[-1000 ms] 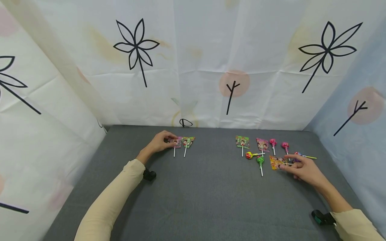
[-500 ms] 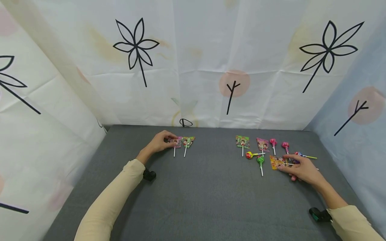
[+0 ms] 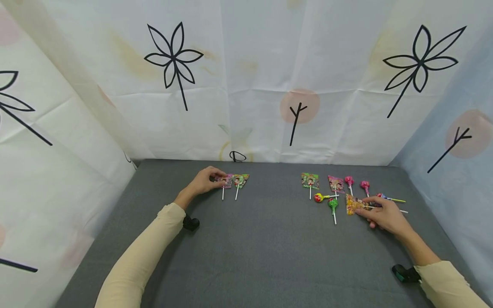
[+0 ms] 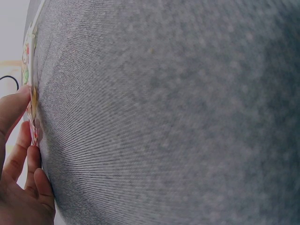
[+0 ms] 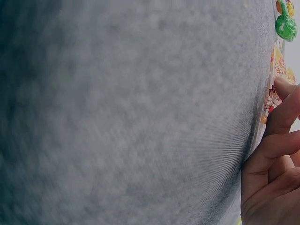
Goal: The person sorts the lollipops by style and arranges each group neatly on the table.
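At the back left of the table, my left hand (image 3: 206,181) pinches a lollipop in a flat pink wrapper (image 3: 228,181), its white stick pointing toward me. Right beside that lies a green-wrapped lollipop (image 3: 240,180). In the left wrist view the thumb and fingers (image 4: 18,150) meet the wrapper's edges. On the right, my right hand (image 3: 385,216) holds an orange-wrapped lollipop (image 3: 352,205) by its near end, between thumb and index finger. Its stick runs sideways under the hand. The right wrist view shows the orange wrapper (image 5: 277,65) at the fingertips, partly covered.
Around the right hand lie a green packet lollipop (image 3: 310,180), a pink packet lollipop (image 3: 336,183), a yellow-red lollipop (image 3: 318,197), a green lollipop (image 3: 333,204), two pink round lollipops (image 3: 348,180) and a partly hidden blue-purple one (image 3: 381,196). Patterned cloth (image 3: 254,128) hangs behind the table.
My right hand has closed in on the orange-wrapped lollipop, which has shifted slightly away from me and turned a little. The left hand stays where it was.
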`<state>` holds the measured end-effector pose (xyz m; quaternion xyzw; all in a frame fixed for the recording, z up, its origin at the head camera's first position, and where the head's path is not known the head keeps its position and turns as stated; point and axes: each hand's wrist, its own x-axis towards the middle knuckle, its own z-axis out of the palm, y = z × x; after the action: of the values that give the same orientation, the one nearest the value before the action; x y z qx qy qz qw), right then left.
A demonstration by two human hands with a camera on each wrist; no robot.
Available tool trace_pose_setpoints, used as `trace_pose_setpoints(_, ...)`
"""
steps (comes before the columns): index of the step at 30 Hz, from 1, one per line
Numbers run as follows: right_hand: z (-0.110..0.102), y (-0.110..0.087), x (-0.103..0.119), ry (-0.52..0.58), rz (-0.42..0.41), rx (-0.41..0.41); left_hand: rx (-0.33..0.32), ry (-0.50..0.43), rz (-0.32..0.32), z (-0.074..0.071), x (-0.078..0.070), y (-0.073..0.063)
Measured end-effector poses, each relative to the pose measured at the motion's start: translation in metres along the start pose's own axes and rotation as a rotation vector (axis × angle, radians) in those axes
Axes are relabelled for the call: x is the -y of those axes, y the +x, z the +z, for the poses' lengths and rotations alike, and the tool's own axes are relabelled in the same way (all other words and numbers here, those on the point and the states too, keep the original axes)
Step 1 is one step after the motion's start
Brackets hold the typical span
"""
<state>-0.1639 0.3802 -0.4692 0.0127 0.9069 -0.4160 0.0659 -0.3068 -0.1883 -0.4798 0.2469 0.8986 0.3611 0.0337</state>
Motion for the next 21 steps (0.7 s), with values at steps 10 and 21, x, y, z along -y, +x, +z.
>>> trace_pose_setpoints(10,0.0,-0.005,0.008,0.069,0.002,-0.033,-0.004,-0.005,-0.002,0.001,0.001,0.001)
trace_pose_setpoints(21,-0.001,-0.01,0.025,0.096,-0.037,-0.033,-0.004,0.001,0.006,0.001,0.002,0.0)
